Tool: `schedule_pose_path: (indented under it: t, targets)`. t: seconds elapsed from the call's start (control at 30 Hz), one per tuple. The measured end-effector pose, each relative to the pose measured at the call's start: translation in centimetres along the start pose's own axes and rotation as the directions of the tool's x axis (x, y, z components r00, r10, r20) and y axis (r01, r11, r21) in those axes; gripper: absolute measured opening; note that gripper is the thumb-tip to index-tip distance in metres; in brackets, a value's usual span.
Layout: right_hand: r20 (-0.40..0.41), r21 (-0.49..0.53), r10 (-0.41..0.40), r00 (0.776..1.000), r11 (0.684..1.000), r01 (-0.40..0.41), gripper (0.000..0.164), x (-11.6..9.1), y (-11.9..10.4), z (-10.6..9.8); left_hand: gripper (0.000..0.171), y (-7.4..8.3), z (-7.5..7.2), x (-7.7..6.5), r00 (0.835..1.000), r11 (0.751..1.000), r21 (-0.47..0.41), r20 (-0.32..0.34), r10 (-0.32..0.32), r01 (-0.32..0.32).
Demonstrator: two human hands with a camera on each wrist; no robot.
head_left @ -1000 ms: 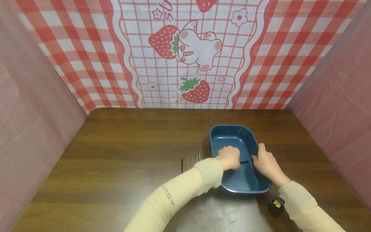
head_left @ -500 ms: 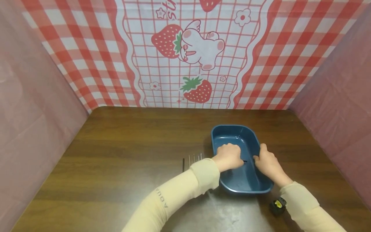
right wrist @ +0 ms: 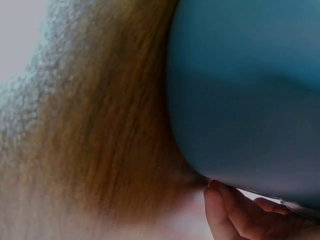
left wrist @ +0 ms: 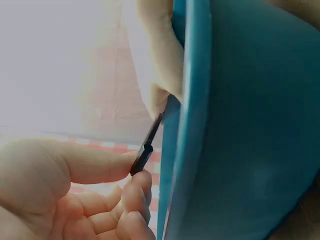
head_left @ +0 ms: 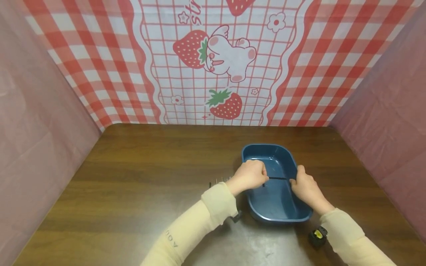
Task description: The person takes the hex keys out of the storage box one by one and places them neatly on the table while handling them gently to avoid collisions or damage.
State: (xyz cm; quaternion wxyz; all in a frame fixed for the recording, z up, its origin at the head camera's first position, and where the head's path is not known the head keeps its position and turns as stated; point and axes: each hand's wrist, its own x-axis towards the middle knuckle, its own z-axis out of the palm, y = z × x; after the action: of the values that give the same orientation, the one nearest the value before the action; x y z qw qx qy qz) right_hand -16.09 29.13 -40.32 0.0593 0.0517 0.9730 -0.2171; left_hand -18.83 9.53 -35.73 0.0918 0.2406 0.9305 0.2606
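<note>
My left hand (head_left: 250,174) is over the left part of a deep blue tray (head_left: 276,207). Its thumb and fingers pinch a thin black rod (head_left: 277,178), which reaches across toward the right thumb. In the left wrist view, the rod (left wrist: 142,160) has a thicker faceted end by the left thumb, and its thin far end meets the right hand. My right hand (head_left: 307,186) grips the tray's right wall, thumb inside and fingers outside. From the right wrist view, its fingers (right wrist: 225,210) press along the tray's outer wall (right wrist: 240,125).
Several thin rods, one black rod (head_left: 210,184) and the others silvery, lie on the brown table (head_left: 139,184) left of the tray, partly behind the left wrist. A small black object with a yellow patch (head_left: 318,236) sits by the right cuff. A checked strawberry cloth (head_left: 213,66) hangs behind.
My left hand has shifted left and slightly away from me, and more of the black rod shows between the hands. The right hand and tray stay nearly in place.
</note>
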Motion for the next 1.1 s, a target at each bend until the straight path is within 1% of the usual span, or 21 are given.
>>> schedule_pose_path:
  t: [0.1,0.23,0.3,0.4,0.43,0.5,0.6,0.67,0.7,0.73,0.8,0.83,0.93,0.97,1.0,1.07,1.1]
  targets:
    - [-0.005,-0.005,-0.017,1.000,1.000,0.016,0.051,0.1,0.0,-0.1,0.016,-0.6,-0.4,-0.5,0.999,0.998,-0.064,-0.028,-0.025,0.023]
    - [0.001,-0.006,-0.032,0.999,0.999,0.032,0.050,0.2,-0.1,-0.2,0.013,-1.9,-1.2,-1.1,0.996,0.985,-0.165,-0.064,-0.058,0.047]
    - [0.010,-0.001,-0.036,0.999,0.999,0.036,0.050,0.2,-0.1,-0.3,0.013,-2.8,-1.8,-1.4,0.994,0.974,-0.219,-0.081,-0.072,0.053]
    - [0.030,0.007,-0.033,0.999,0.999,0.033,0.052,0.1,-0.1,-0.3,0.013,-4.2,-3.0,-2.0,0.989,0.949,-0.309,-0.104,-0.106,0.069]
    - [0.035,0.009,-0.033,0.999,0.999,0.032,0.053,0.1,-0.1,-0.2,0.013,-4.7,-3.3,-2.2,0.987,0.935,-0.347,-0.103,-0.123,0.080]
    - [0.045,0.012,-0.031,0.998,0.999,0.031,0.053,0.0,0.0,-0.2,0.013,-5.6,-3.9,-2.7,0.983,0.898,-0.427,-0.094,-0.158,0.104]
    - [0.046,0.013,-0.037,0.998,0.999,0.036,0.053,0.0,0.1,-0.3,0.014,-6.9,-4.5,-3.5,0.976,0.828,-0.545,-0.078,-0.205,0.131]
    - [0.048,0.016,-0.041,0.998,0.999,0.041,0.053,0.0,0.1,-0.3,0.015,-7.7,-4.7,-3.9,0.970,0.786,-0.602,-0.079,-0.232,0.139]
    - [0.048,0.016,-0.042,0.998,0.999,0.041,0.053,0.0,0.1,-0.3,0.015,-8.1,-4.8,-4.2,0.966,0.772,-0.619,-0.083,-0.244,0.142]
    - [0.050,0.017,-0.042,0.998,0.999,0.041,0.053,0.0,0.1,-0.3,0.016,-8.4,-4.8,-4.4,0.963,0.764,-0.629,-0.090,-0.253,0.142]
    - [0.059,0.021,-0.035,0.998,0.999,0.034,0.053,-0.1,0.2,-0.3,0.016,-9.2,-4.8,-5.1,0.955,0.772,-0.618,-0.111,-0.275,0.151]
    - [0.064,0.020,-0.032,0.997,0.999,0.031,0.054,0.0,0.2,-0.3,0.016,-9.6,-4.7,-5.5,0.951,0.787,-0.598,-0.128,-0.283,0.153]
    - [0.076,0.018,-0.019,0.997,1.000,0.017,0.054,0.0,0.2,-0.3,0.014,-10.7,-4.6,-6.6,0.934,0.863,-0.474,-0.199,-0.297,0.174]
    - [0.077,0.016,-0.015,0.997,1.000,0.014,0.053,0.0,0.2,-0.3,0.014,-11.0,-4.5,-7.0,0.927,0.886,-0.426,-0.224,-0.302,0.186]
    - [0.076,0.014,-0.014,0.997,1.000,0.013,0.053,0.0,0.2,-0.3,0.013,-11.3,-4.4,-7.4,0.919,0.902,-0.384,-0.248,-0.308,0.198]
    - [0.074,0.014,-0.017,0.997,1.000,0.016,0.053,0.0,0.2,-0.3,0.012,-11.8,-4.3,-8.1,0.903,0.919,-0.324,-0.287,-0.320,0.223]
    - [0.070,0.014,-0.023,0.997,1.000,0.022,0.052,0.0,0.2,-0.4,0.012,-12.1,-4.2,-8.4,0.895,0.920,-0.313,-0.298,-0.332,0.236]
